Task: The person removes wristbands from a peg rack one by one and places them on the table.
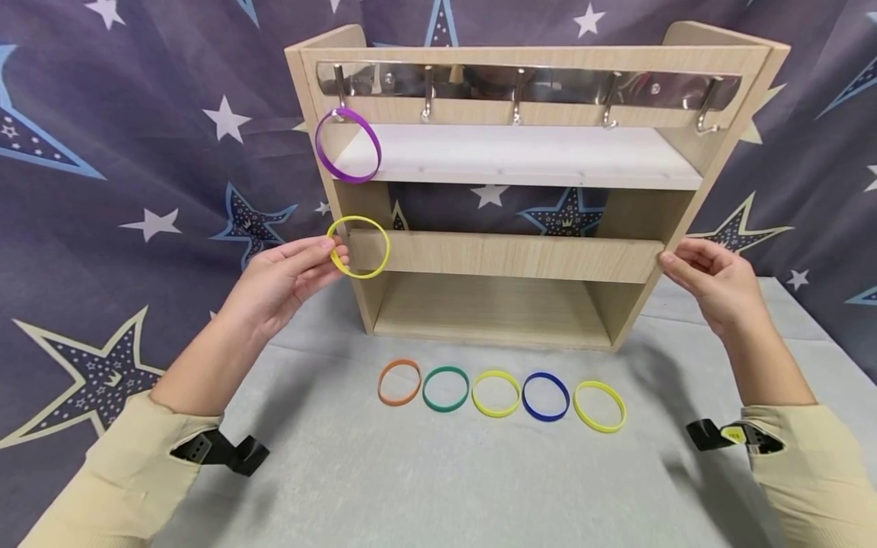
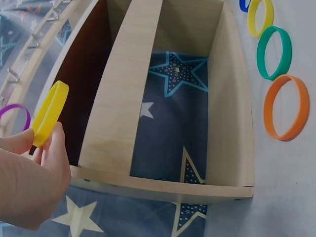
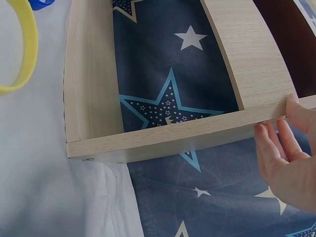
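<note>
My left hand (image 1: 291,274) pinches a yellow silicone wristband (image 1: 387,242) between thumb and fingers, in front of the left side of a wooden shelf (image 1: 507,255). In the left wrist view the same wristband (image 2: 51,111) stands up edge-on from the fingertips. A purple wristband (image 1: 375,141) hangs from the leftmost of several metal hooks (image 1: 339,87) on the shelf's top rail. On the other side, my right hand (image 1: 719,285) holds the shelf's right side panel, thumb at the front edge (image 3: 222,122) and fingers against the outer face.
A row of wristbands lies on the grey cloth before the shelf: orange (image 1: 381,388), green (image 1: 426,394), yellow (image 1: 476,396), blue (image 1: 526,399) and another yellow one (image 1: 582,411). The other hooks (image 1: 518,95) hold nothing. A star-patterned curtain (image 1: 157,76) hangs behind.
</note>
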`<state>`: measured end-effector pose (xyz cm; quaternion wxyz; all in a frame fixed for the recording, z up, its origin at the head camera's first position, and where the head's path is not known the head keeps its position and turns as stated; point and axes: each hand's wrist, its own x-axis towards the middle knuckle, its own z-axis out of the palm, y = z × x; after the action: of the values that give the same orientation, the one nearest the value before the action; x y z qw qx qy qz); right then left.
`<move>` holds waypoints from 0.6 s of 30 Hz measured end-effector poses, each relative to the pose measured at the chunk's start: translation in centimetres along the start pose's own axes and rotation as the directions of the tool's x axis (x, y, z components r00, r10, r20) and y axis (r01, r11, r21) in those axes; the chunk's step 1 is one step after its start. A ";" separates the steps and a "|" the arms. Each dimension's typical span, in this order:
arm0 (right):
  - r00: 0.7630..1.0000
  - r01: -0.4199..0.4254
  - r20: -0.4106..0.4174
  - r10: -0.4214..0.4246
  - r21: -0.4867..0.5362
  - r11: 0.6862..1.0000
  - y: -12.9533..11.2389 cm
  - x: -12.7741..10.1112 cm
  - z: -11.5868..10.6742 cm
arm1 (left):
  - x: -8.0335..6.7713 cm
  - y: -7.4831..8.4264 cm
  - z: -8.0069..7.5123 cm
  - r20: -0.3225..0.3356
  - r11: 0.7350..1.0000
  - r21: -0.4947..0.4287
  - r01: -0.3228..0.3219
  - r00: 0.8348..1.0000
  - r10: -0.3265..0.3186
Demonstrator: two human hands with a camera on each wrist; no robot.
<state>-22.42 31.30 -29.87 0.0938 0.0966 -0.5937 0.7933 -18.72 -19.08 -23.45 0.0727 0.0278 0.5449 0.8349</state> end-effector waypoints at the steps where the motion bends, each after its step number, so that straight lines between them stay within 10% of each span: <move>1: 1.000 -0.002 -0.002 0.002 -0.004 1.000 0.0 0.0 0.0 | 0.1 -0.1 -0.1 0.004 1.000 0.006 0.009 1.000 -0.009; 18: 1.000 -0.018 0.001 0.018 -0.011 1.000 -0.1 0.1 -0.1 | 1.8 -2.3 -2.8 0.106 0.947 0.261 0.188 0.969 -0.222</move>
<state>-22.46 31.46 -29.76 0.0872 0.0912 -0.5991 0.7907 -20.60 -20.40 -26.74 0.1916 0.0357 0.6392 0.7440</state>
